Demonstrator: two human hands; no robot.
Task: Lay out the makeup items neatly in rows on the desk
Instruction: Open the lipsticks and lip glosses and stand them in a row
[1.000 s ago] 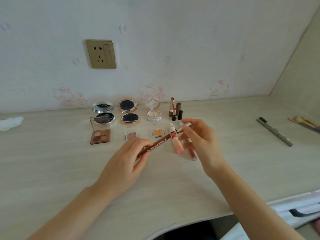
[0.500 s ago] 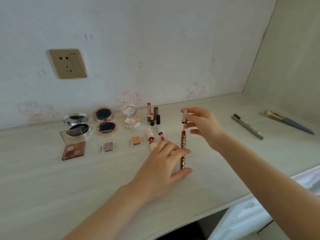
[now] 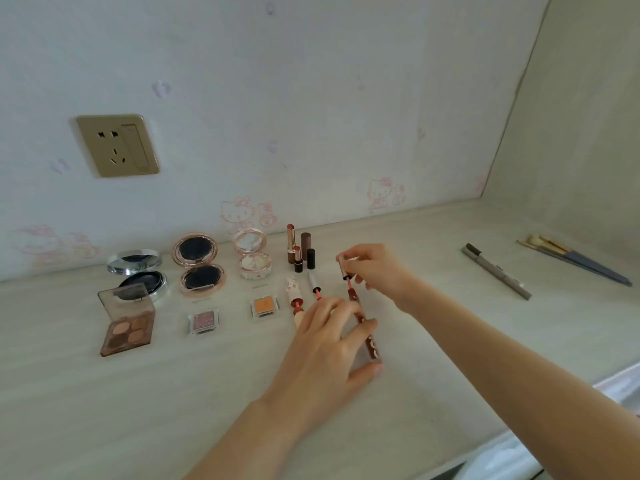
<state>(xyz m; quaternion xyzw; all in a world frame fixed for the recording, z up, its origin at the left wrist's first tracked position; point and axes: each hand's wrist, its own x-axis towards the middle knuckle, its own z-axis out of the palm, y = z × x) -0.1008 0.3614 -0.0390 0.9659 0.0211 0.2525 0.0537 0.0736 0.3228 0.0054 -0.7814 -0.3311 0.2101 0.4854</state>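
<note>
We see the pale wood-grain table [image 3: 450, 341] running along a wall with a brass-coloured socket plate [image 3: 117, 146]. Our left hand [image 3: 329, 348] lies over the near end of a dark red lip gloss tube [image 3: 367, 336], fingers and thumb curled round it and holding it against the table. Our right hand [image 3: 377, 268] pinches the silver wand cap [image 3: 343, 268] at the tube's far end, lifted just clear of the tube's mouth. To the left stand three open round compacts [image 3: 201, 265], with an open brown eyeshadow palette [image 3: 127, 320] in front of them. Two small single shadow pans [image 3: 265, 305] sit in the nearer row, beside two more lip tubes [image 3: 296, 301] partly hidden by our left fingers. Upright lipsticks [image 3: 299, 249] stand near the wall. Well to the right lie a grey pencil [image 3: 497, 271] and some brushes [image 3: 575, 259].
</note>
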